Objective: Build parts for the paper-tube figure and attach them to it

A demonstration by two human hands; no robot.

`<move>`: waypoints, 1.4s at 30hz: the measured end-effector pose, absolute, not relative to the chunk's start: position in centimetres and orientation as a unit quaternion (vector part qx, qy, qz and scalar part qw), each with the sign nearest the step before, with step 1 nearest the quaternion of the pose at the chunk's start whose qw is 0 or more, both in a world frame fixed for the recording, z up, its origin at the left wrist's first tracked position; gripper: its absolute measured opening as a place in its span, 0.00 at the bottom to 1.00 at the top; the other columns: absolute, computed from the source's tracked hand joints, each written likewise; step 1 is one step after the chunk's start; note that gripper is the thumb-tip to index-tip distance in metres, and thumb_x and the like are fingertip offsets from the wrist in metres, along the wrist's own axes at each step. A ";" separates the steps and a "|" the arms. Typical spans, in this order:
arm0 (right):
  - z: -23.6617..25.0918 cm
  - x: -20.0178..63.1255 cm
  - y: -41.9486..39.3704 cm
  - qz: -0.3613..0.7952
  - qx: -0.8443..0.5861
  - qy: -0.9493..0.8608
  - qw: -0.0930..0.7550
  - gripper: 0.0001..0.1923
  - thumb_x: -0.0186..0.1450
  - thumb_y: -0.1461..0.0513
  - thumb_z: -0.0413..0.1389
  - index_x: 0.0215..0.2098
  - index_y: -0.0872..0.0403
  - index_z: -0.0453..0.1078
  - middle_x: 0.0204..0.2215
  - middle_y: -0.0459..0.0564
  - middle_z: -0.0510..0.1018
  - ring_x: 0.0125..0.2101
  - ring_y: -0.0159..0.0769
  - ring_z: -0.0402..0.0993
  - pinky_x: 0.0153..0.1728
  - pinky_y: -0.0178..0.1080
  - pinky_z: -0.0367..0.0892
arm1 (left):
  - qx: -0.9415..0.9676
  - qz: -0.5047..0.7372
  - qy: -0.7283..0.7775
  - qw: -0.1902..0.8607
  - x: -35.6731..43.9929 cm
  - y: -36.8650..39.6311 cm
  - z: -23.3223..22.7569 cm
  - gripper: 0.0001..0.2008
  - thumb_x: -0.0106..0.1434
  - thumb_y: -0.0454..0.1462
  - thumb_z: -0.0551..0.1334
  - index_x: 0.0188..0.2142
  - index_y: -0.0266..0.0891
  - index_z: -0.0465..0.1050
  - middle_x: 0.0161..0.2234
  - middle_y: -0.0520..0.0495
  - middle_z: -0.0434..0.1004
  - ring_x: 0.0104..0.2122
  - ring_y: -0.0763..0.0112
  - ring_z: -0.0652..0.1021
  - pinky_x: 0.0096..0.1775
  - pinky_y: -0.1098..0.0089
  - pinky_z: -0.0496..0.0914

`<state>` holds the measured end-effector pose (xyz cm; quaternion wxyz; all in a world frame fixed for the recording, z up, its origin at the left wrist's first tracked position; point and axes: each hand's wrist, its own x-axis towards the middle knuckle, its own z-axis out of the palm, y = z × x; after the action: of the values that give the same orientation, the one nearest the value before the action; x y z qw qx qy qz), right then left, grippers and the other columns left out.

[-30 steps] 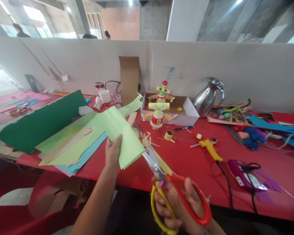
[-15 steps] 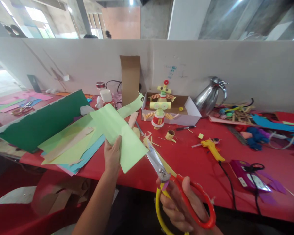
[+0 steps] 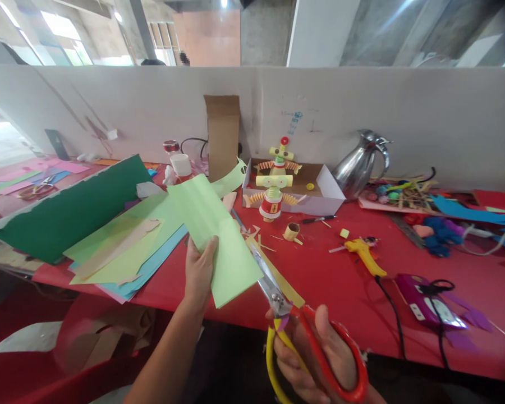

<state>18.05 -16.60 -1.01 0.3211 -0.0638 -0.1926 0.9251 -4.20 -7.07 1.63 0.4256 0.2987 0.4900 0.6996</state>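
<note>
A creased sheet of light green paper is gripped by my left hand, thumb on top and fingers underneath. My right hand is wrapped round the red and yellow handles of large scissors. Their blades point up and left, one of them partly behind the paper's lower right corner. Whether the blades touch the paper I cannot tell. Behind the paper stand two paper robot figures, one in front of the other, with pleated arms and red-and-white bodies.
Coloured sheets and a dark green box lie to the left. Behind the figures is a shallow cardboard box, beside a metal jug. At right are a yellow glue gun, its cord, and a purple box.
My left hand has brought the green paper slightly right and down, closer to the scissors. The scissor blades look closer together than before.
</note>
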 end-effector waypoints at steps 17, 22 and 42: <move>-1.1 18.1 -17.0 0.923 -0.054 -0.201 0.323 0.28 0.64 0.39 0.52 0.34 0.56 0.70 0.22 0.40 0.64 0.12 0.18 0.51 0.07 0.21 0.51 | 0.305 0.697 0.494 0.422 -3.5 -7.9 2.0 0.30 0.58 0.40 0.69 0.59 0.45 0.63 0.47 0.43 0.81 0.35 0.66 0.83 0.37 0.70 0.77; -1.0 17.9 -17.2 0.924 -0.047 -0.204 0.321 0.33 0.65 0.36 0.47 0.33 0.57 0.70 0.23 0.43 0.64 0.15 0.20 0.54 0.09 0.22 0.53 | 0.320 0.696 0.496 0.409 -3.4 -8.0 1.9 0.30 0.58 0.42 0.69 0.59 0.45 0.63 0.47 0.42 0.80 0.34 0.67 0.82 0.37 0.69 0.77; -0.9 17.3 -16.5 0.921 -0.079 -0.177 0.338 0.32 0.65 0.37 0.49 0.50 0.53 0.68 0.26 0.44 0.68 0.16 0.22 0.56 0.10 0.23 0.56 | 0.320 0.679 0.496 0.436 -3.1 -8.3 0.6 0.31 0.57 0.43 0.70 0.58 0.45 0.64 0.47 0.43 0.80 0.37 0.63 0.82 0.38 0.66 0.79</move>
<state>17.32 -16.48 -0.92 0.3384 -0.0787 -0.1774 0.9208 -3.07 -8.27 0.57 0.4359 0.3195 0.4962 0.6795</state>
